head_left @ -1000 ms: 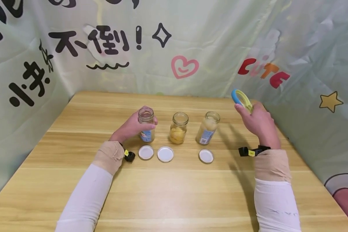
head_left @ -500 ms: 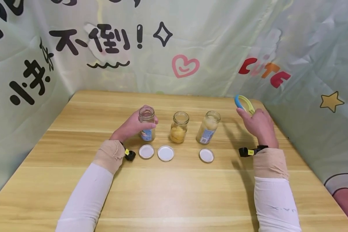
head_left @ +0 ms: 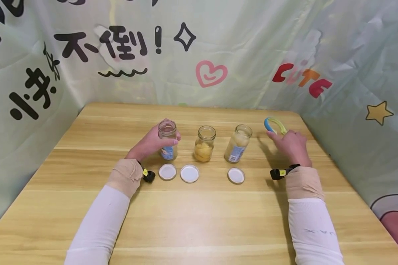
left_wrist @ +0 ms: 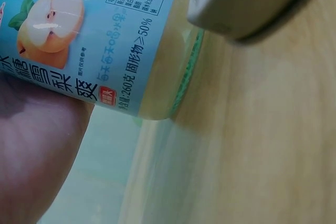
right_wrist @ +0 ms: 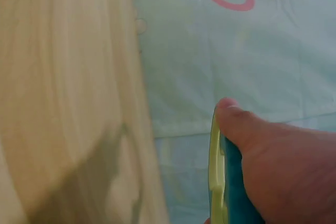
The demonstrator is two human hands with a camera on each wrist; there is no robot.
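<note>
My left hand (head_left: 149,143) grips an open glass jar (head_left: 167,152), which stands upright at the left of the row. In the left wrist view the jar's blue label (left_wrist: 52,24) shows pears, with part of the hand (left_wrist: 37,145) below it. To its right are a lidless jar with yellow fruit pieces (head_left: 203,151) and a lidless jar with pale contents (head_left: 237,147). Over the table's far right part, my right hand (head_left: 291,147) holds a loop-shaped jar opener (head_left: 267,125), blue and yellow-green. Its thumb lies along the yellow-green edge (right_wrist: 215,166) in the right wrist view.
Three lids lie white side up before the jars: left lid (head_left: 167,172), middle lid (head_left: 189,173), right lid (head_left: 236,176). A printed cloth (head_left: 238,48) hangs behind and beside the wooden table (head_left: 199,221). A pale blurred object (left_wrist: 247,3) covers the left wrist view's upper right.
My right hand has come down toward the table with the jar opener, shifting slightly left. The left hand keeps its grip on the left jar, and the jars and lids stay in place.
</note>
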